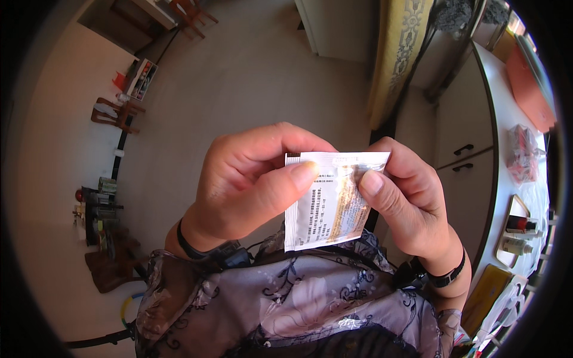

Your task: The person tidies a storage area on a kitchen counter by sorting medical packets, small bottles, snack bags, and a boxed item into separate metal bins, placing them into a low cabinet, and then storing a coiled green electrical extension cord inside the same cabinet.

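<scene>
A small white sachet point(329, 210) with crimped edges, printed writing and a brownish picture panel is held up in front of my chest. My left hand point(250, 183) pinches its upper left part, thumb on the printed face and fingers behind. My right hand point(409, 192) grips the upper right side the same way, its thumb pressing near the right edge. Along the top, the crimped seam runs between both hands. What the fingers do behind the sachet is hidden.
To my right runs a white counter point(497, 89) with drawers. On it are a pink container point(528, 80), a clear plastic bag with red contents point(523, 154), small bottles on a tray point(515, 209) and a yellow board-like item point(485, 295). A patterned curtain point(400, 58) hangs ahead; wooden chairs point(116, 114) stand left.
</scene>
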Demonstrator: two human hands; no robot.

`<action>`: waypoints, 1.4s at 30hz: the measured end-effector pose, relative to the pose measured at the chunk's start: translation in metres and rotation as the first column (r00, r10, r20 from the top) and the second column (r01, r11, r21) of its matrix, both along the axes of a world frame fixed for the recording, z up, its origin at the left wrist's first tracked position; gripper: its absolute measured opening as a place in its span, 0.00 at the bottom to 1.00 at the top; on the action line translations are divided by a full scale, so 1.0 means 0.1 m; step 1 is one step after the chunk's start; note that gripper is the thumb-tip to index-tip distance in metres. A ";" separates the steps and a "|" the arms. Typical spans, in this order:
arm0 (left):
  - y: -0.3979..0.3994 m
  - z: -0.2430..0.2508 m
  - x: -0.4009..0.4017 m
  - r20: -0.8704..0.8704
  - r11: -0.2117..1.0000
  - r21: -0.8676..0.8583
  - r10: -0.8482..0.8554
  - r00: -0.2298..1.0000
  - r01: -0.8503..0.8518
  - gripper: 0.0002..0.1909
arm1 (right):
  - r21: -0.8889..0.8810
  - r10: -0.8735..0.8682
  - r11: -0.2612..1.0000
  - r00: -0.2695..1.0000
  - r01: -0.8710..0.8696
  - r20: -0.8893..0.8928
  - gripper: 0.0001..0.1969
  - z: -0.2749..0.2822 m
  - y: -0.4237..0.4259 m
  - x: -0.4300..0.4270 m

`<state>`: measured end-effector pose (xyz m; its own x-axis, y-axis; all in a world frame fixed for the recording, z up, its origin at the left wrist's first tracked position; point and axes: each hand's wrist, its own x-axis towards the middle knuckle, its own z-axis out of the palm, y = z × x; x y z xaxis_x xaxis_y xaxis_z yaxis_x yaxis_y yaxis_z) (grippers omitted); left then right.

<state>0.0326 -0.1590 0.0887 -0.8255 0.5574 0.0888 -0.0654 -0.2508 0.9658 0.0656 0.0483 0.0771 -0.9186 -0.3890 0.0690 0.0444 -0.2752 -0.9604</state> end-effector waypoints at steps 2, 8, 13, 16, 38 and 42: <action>0.00 0.00 0.01 0.020 1.000 -0.010 0.020 1.000 -0.019 0.11 | 0.005 0.024 1.000 0.999 -0.024 0.035 0.09 0.00 0.02 -0.02; 0.01 -0.01 -0.03 0.005 0.997 -0.042 0.058 0.998 -0.058 0.10 | 0.010 0.047 0.999 0.998 -0.048 0.033 0.10 0.00 0.02 -0.11; -0.01 0.01 -0.04 -0.038 0.997 -0.057 0.059 0.998 -0.061 0.09 | 0.044 0.072 0.996 0.997 -0.072 0.008 0.11 0.02 0.04 -0.15; 0.00 0.04 -0.02 -0.001 0.997 -0.043 0.064 0.998 -0.064 0.10 | -0.012 0.094 0.996 0.993 -0.093 0.075 0.11 0.02 0.03 -0.15; 0.24 0.02 -0.12 -0.017 0.993 -0.121 -0.001 1.000 -0.001 0.06 | 0.020 0.007 1.000 0.993 -0.009 0.114 0.10 -0.08 0.31 -0.04; 0.38 0.02 -0.16 -0.089 0.987 -0.149 -0.081 0.993 0.067 0.05 | 0.066 -0.117 0.991 0.993 0.115 0.028 0.09 -0.02 0.45 0.14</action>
